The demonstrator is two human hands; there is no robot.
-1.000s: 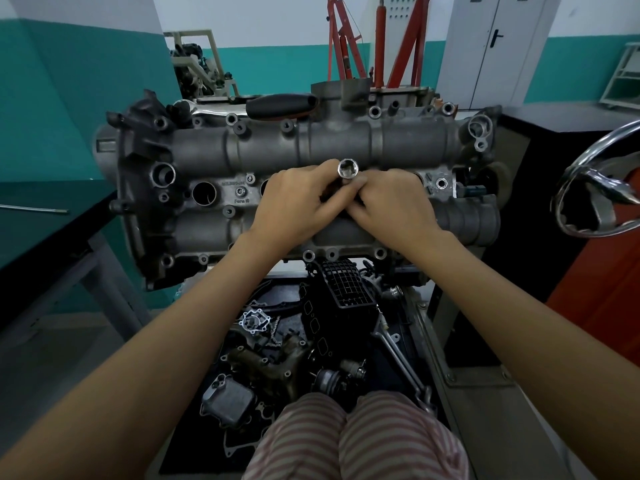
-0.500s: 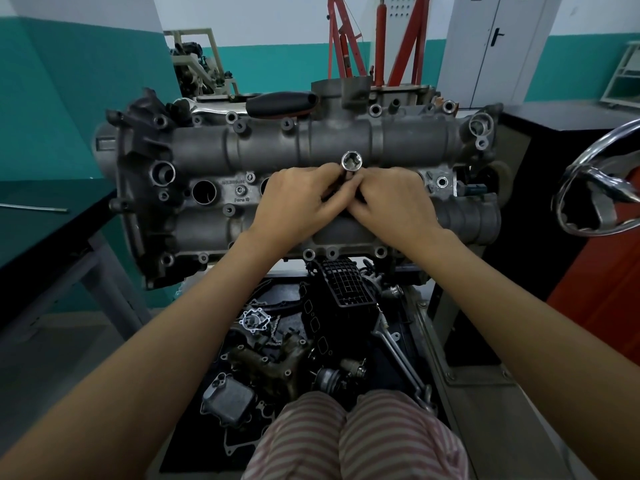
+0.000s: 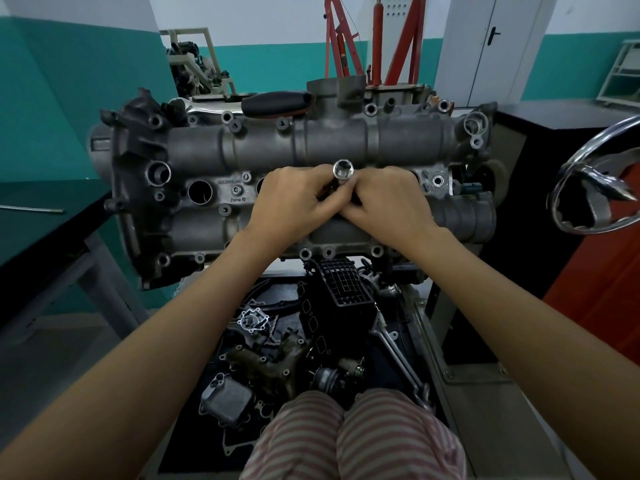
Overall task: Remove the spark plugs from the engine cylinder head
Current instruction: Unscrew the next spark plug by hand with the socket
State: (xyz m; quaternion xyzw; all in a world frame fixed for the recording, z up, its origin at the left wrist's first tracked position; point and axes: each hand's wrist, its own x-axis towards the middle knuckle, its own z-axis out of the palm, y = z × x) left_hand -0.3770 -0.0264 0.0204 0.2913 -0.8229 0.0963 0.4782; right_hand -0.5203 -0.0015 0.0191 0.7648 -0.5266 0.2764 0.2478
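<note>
Left hand (image 3: 294,199) and right hand (image 3: 388,199) are both pinching the socket (image 3: 343,169), which is standing in a plug well midway along the cylinder head (image 3: 311,147), likely turning it by hand.

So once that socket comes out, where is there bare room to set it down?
Bare room: the dark bench top left of the cylinder head, apart from a thin rod, and the black surface at its far right. Crowded: the tray of loose parts below, and the middle, where left hand and right hand grip the socket.
</note>
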